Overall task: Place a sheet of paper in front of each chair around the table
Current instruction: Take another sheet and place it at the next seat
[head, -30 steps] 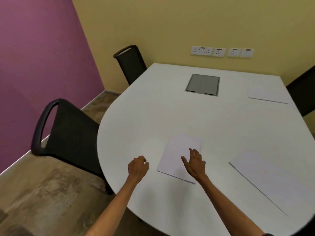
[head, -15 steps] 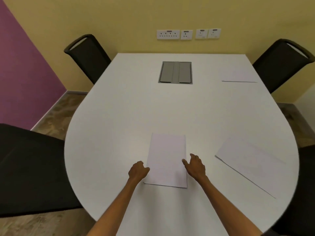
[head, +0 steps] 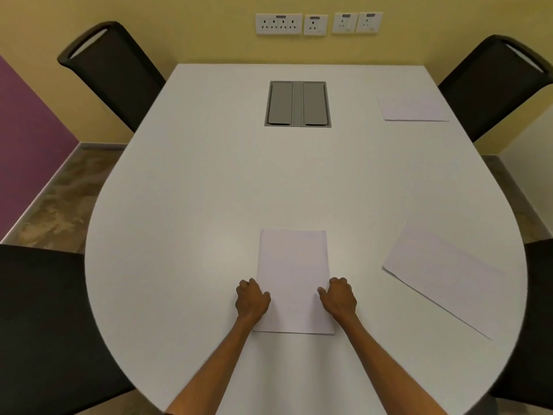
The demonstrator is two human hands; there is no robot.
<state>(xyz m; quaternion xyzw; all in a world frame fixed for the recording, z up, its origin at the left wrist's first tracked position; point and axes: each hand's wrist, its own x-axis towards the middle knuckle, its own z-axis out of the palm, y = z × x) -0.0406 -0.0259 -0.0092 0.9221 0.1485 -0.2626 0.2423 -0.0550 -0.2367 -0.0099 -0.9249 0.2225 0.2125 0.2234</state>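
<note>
I see open counter (head: 209, 181) along the whole left edge and across the middle, nothing standing up there. The grey hatch (head: 297, 103) near the far edge lies flush. Flat sheets lie at the far right corner (head: 413, 107) and right edge (head: 440, 271). Chairs (head: 113, 70) crowd the sides.

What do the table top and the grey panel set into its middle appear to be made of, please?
The table top looks like white laminate with a matte finish: an even colour, only soft glare, no grain. The grey panel looks like brushed or painted metal, possibly plastic: two smooth, faintly sheened flaps in a frame.
</note>
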